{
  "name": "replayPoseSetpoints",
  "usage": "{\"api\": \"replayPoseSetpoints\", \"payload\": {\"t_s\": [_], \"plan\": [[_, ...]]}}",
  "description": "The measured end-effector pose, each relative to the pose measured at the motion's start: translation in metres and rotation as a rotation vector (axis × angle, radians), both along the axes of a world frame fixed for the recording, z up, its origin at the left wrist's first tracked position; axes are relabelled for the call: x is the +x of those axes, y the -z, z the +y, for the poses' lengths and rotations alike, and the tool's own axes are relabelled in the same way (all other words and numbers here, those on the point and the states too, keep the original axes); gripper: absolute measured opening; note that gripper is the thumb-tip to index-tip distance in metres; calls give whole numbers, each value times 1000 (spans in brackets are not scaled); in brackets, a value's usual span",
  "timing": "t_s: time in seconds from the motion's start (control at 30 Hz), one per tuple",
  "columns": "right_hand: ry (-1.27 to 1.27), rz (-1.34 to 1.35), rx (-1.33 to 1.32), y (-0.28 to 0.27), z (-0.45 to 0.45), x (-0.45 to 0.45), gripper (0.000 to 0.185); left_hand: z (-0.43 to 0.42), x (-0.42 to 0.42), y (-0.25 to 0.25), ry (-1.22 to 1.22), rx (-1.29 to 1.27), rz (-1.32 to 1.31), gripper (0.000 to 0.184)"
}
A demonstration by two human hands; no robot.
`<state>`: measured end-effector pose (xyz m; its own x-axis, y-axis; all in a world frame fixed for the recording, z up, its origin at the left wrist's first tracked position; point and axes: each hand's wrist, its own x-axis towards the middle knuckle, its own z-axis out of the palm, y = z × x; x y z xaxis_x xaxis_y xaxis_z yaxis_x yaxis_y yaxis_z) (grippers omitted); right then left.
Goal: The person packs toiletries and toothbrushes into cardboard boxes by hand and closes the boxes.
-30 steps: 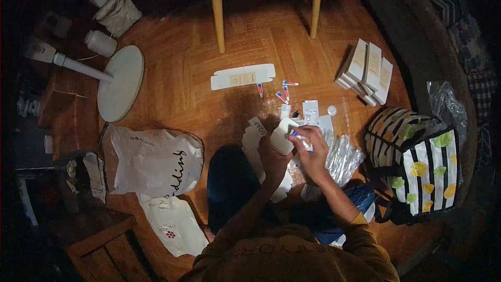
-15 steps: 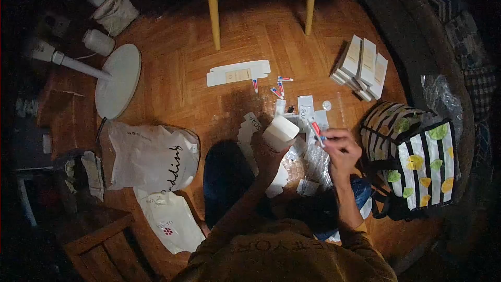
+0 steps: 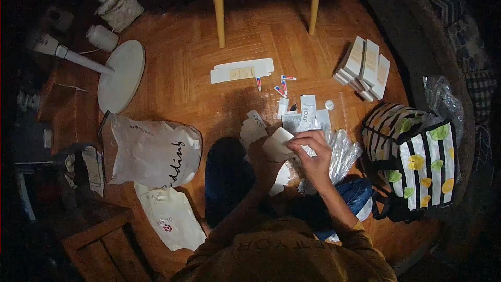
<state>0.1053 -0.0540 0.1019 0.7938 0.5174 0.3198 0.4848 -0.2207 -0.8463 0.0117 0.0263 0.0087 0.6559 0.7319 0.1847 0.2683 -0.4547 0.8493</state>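
A small white box (image 3: pixel 277 145) is held in my left hand (image 3: pixel 263 161), whose fingers wrap round it from the left and below. My right hand (image 3: pixel 314 155) has its fingers pinched together at the right edge of the box; whether they hold a tube is hidden. Above the hands, several small red, white and blue tubes (image 3: pixel 284 87) lie on the floor beside a flattened white carton (image 3: pixel 242 71). A packet marked SOAP (image 3: pixel 308 108) and a grey packet lie just beyond the box. Clear plastic packs (image 3: pixel 344 151) are right of my right hand.
Several white boxes (image 3: pixel 369 62) are stacked at the upper right. A striped bag (image 3: pixel 425 164) with fruit prints stands at the right. Plastic bags (image 3: pixel 151 154) lie at the left, near a round white stand base (image 3: pixel 125 75). Wooden legs (image 3: pixel 218 15) stand at the top.
My right hand held a red and white tube away from the box and has moved back left to its edge. That tube no longer shows. The whole view has shifted slightly.
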Motion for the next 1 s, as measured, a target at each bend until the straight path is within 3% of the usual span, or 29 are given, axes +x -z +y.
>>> {"api": "replayPoseSetpoints", "payload": {"t_s": [0.1, 0.17, 0.23, 0.27, 0.33, 0.37, 0.47, 0.5, 0.57, 0.67, 0.83, 0.9, 1.0], "plan": [[120, 184, 180, 36, 10, 29, 4, 4, -4, -6, -36, 25, 36, 87], [322, 137, -1, 93, 9, 83, 11, 2, -6, -3, -37, -27, 13, 87], [519, 302, -190, 176, -2, 133, 24, 4, -7, 8, -21, 29, -40, 87], [511, 303, -187, 179, 1, 142, 24, 6, -8, 7, -27, 33, -39, 87], [526, 187, -797, 187, 6, 149, 38, 7, -8, 5, -36, -18, -71, 82], [571, -135, -745, 194, 7, 141, 47, 7, -9, 5, -41, -35, -82, 80], [529, -349, -626, 189, 9, 129, 52, 9, -8, 8, -89, -29, -143, 82], [529, -347, -629, 199, 5, 127, 52, 8, -9, 6, -80, -64, -105, 82], [380, -65, -885, 210, -4, 122, 69, 6, -11, 3, -64, -101, -65, 82], [204, 111, -915, 211, -18, 131, 58, 7, -10, -1, -13, -35, -66, 81], [210, 35, -1015, 205, -8, 126, 53, 8, -12, -14, -19, -40, -68, 79], [662, -183, -810, 216, 2, 125, 46, 9, -15, -11, -7, -57, -88, 79], [458, -27, -954, 220, 4, 131, 45, 11, -16, -15, 4, -75, -110, 80]]}}
